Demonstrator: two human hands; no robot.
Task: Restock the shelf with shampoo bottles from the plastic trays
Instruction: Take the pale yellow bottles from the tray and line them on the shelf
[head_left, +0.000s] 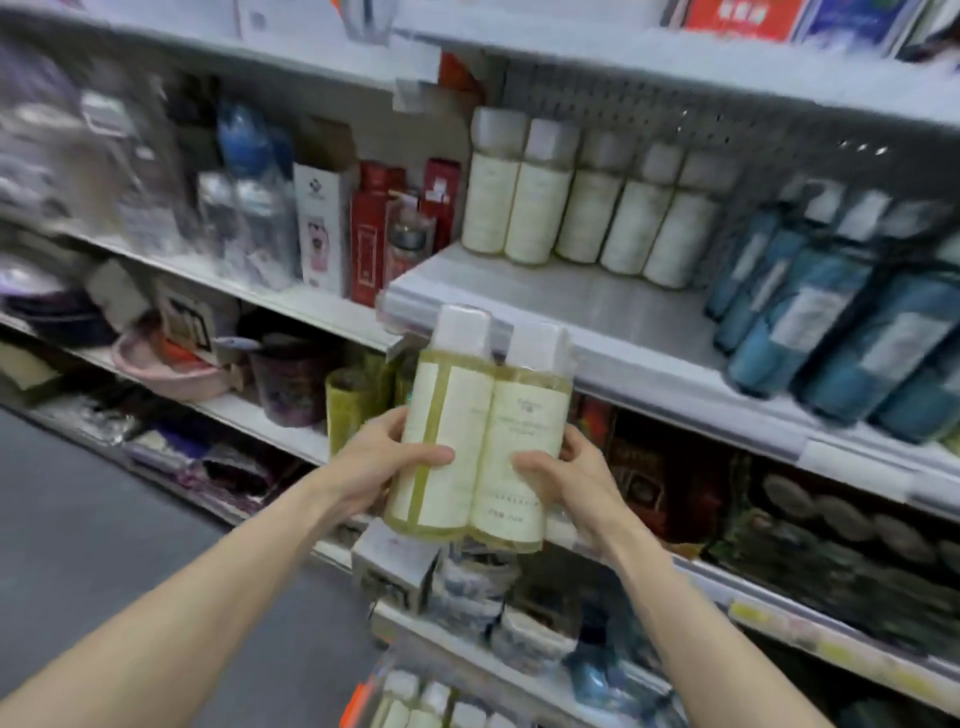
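Head view. We hold two bottles (475, 436) side by side, upright, caps up, pressed together as one pair. Our left hand (387, 465) wraps the left bottle's outer flank, thumb across its label; our right hand (563, 480) wraps the right bottle the same way. Both hands are closed on the pair, squeezing inward — likely so neither bottle slips while we carry two at once.

The pair sits just below and in front of the shelf (571, 306) edge, caps overlapping its front lip. We judge the lift is partway: the bottles are not yet over the shelf.

On the shelf, at the back, a row (582, 208) of matching cream-labelled bottles stands upright, touching. Bare shelf lies in front of that row; that gap looks like the target, keeping like with like.

Right of the row, blue bottles (841, 312) stand packed close. Left of the shelf, red boxes (374, 228).

Well below the shelf, at the bottom of the frame, more white caps (431, 701) show, probably the tray; too blurred to be sure.

Next move, we judge: raise the pair clear of the lip, then forward.
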